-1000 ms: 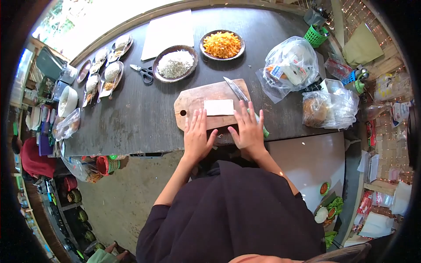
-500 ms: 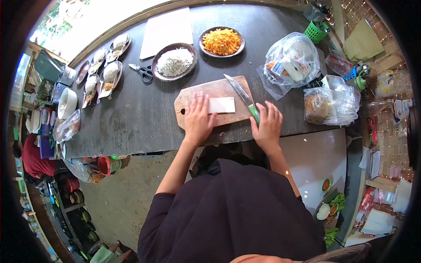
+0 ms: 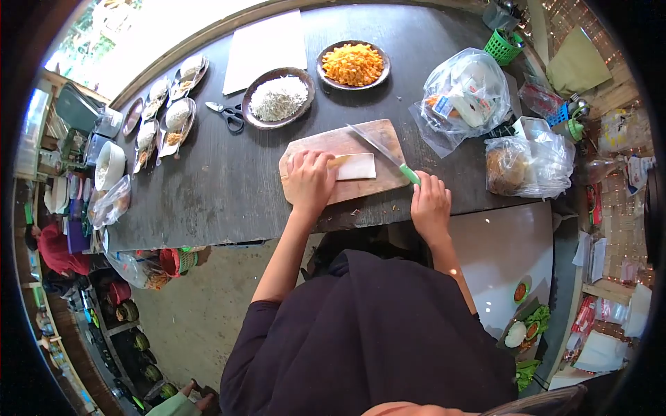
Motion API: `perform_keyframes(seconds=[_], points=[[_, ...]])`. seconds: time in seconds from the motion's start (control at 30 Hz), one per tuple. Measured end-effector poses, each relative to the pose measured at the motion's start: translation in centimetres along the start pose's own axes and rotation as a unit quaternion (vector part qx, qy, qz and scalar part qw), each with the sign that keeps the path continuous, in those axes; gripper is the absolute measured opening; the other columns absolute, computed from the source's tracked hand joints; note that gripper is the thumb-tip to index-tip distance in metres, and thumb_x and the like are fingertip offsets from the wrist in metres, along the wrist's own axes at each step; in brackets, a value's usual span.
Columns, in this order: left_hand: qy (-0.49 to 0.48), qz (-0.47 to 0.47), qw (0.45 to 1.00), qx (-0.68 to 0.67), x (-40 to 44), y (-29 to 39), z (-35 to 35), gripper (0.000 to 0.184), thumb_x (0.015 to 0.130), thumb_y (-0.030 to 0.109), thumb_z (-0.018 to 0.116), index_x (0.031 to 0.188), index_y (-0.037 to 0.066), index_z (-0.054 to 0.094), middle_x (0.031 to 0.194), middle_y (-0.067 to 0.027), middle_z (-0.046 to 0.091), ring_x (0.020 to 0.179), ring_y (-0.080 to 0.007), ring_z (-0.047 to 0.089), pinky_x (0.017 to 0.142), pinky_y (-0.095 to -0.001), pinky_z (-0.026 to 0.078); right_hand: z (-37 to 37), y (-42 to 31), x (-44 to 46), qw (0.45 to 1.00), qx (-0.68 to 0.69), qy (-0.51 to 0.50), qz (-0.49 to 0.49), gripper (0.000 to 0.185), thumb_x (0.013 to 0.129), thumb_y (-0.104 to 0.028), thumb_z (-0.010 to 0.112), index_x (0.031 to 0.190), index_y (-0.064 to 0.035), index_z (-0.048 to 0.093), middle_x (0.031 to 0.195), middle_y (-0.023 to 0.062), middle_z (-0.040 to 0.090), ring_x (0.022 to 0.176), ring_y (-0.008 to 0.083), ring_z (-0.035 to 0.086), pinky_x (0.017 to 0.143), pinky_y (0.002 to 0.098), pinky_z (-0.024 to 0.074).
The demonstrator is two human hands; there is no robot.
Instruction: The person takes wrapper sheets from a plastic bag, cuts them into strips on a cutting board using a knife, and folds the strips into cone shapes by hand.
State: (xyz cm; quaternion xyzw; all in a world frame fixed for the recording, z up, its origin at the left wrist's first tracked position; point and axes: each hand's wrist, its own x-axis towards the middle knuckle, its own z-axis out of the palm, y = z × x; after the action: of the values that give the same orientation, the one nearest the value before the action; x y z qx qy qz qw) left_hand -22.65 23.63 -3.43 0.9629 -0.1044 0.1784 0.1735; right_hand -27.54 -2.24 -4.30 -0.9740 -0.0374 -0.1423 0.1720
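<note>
A pale rectangular slab [image 3: 357,167], like a block of tofu or tempeh, lies flat on the wooden cutting board [image 3: 381,136]. My left hand [image 3: 311,182] has its fingers bent over the slab's left end, which they hide. By those fingertips a thin yellowish edge shows along the top of the slab. My right hand [image 3: 431,206] is wrapped around the green handle of a knife [image 3: 381,150]. The blade slants up and left across the right part of the board, its tip near the far edge, apart from the slab.
Beyond the board stand a bowl of white shreds [image 3: 279,98] and a plate of diced orange pieces [image 3: 353,64]. Scissors [image 3: 229,116] lie left of the bowl. Plastic bags [image 3: 466,90] sit at the right, filled dishes [image 3: 177,125] at the left. A person in red [image 3: 59,248] is far left.
My left fingers, flat and stretched before, are now bent over the slab's end. My right hand, loose beside the knife before, has closed on its handle and turned the blade flatter to the left.
</note>
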Motion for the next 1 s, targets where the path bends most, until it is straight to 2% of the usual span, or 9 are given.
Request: perform_keyframes(seconds=[0.07,0.13,0.17,0.23,0.33,0.37,0.47,0.77,1.0], points=[[-0.006,-0.029,0.999,-0.017,0.6,-0.1,-0.1,0.02,0.082,0.021,0.071,0.099,0.012,0.07,0.111,-0.0061,0.068,0.112,-0.0292,0.058,0.103,-0.047,0.038,0.1,-0.1,0.1,0.999,0.038,-0.002,0.017,0.027,0.094,-0.014,0.053,0.12,-0.0075,0.057,0.099,0.0103,0.058,0.095,0.0304,0.056,0.08,0.0437,0.0422],[-0.039,-0.04,0.99,-0.131,1.2,-0.2,-0.2,0.008,0.081,0.014,0.071,0.087,0.01,0.067,0.092,-0.0049,0.07,0.101,-0.029,0.059,0.094,-0.043,0.042,0.2,-0.2,0.2,0.998,0.066,0.02,0.011,0.026,0.095,-0.013,0.051,0.12,-0.0066,0.056,0.1,0.0116,0.058,0.095,0.0315,0.056,0.08,0.0442,0.0428],[-0.039,-0.041,0.99,-0.133,1.1,-0.2,-0.4,0.008,0.081,0.014,0.071,0.087,0.01,0.067,0.092,-0.0049,0.07,0.101,-0.029,0.059,0.094,-0.043,0.042,0.2,-0.1,0.2,0.995,0.091,0.043,0.007,0.026,0.096,-0.013,0.049,0.12,-0.0058,0.055,0.101,0.0129,0.058,0.095,0.0326,0.056,0.08,0.0448,0.0434],[-0.018,0.055,0.97,-0.235,0.4,-0.3,-1.5,0.01,0.078,0.011,0.073,0.086,0.01,0.068,0.088,-0.0027,0.072,0.097,-0.0267,0.062,0.091,-0.0384,0.045,-0.4,0.0,0.3,0.993,0.112,0.043,0.017,0.026,0.097,-0.012,0.047,0.121,-0.0046,0.054,0.103,0.0148,0.059,0.097,0.0344,0.056,0.082,0.0455,0.0439],[-0.071,0.056,0.949,-0.303,-2.1,-0.7,-2.7,0.018,0.072,0.002,0.077,0.087,0.01,0.071,0.097,-0.0008,0.074,0.101,-0.0244,0.061,0.093,-0.039,0.045,-0.8,0.6,0.2,0.984,0.165,0.052,0.03,0.027,0.098,-0.011,0.045,0.122,-0.0024,0.053,0.108,0.0183,0.059,0.1,0.0379,0.057,0.086,0.0467,0.0446],[-0.077,0.09,0.955,-0.273,-3.0,-0.9,-3.1,0.023,0.071,0.0,0.078,0.09,0.01,0.071,0.108,-0.0008,0.073,0.107,-0.0247,0.06,0.094,-0.0411,0.045,-0.9,0.8,0.2,0.978,0.198,0.061,0.032,0.027,0.099,-0.011,0.044,0.123,-0.0014,0.053,0.111,0.0198,0.06,0.102,0.0396,0.057,0.087,0.0471,0.0447],[-0.021,0.079,0.971,-0.223,-4.9,-0.5,-1.6,0.022,0.071,0.005,0.075,0.091,0.012,0.069,0.113,-0.001,0.07,0.112,-0.0264,0.058,0.093,-0.0419,0.045,-1.0,0.9,0.3,0.973,0.219,0.06,0.031,0.028,0.1,-0.012,0.042,0.124,0.0005,0.052,0.115,0.0222,0.06,0.106,0.0412,0.057,0.091,0.0474,0.0444],[0.091,0.001,0.974,-0.209,-4.5,-1.7,0.2,0.023,0.071,-0.006,0.062,0.088,0.009,0.069,0.111,-0.0033,0.07,0.113,-0.0289,0.058,0.099,-0.0419,0.041,-2.0,-0.4,0.3,0.964,0.266,0.023,0.004,0.027,0.098,-0.012,0.052,0.123,-0.0015,0.053,0.107,0.0213,0.064,0.097,0.0407,0.062,0.084,0.0444,0.0482],[0.076,-0.044,0.982,-0.165,-4.2,-4.1,-2.6,0.025,0.073,-0.004,0.061,0.093,0.007,0.07,0.115,-0.0062,0.069,0.116,-0.031,0.057,0.1,-0.0425,0.04,-3.1,-1.1,-1.0,0.95,0.301,-0.081,0.011,0.029,0.097,-0.011,0.052,0.126,-0.0052,0.053,0.105,0.0213,0.066,0.094,0.0414,0.065,0.077,0.0452,0.0508]])
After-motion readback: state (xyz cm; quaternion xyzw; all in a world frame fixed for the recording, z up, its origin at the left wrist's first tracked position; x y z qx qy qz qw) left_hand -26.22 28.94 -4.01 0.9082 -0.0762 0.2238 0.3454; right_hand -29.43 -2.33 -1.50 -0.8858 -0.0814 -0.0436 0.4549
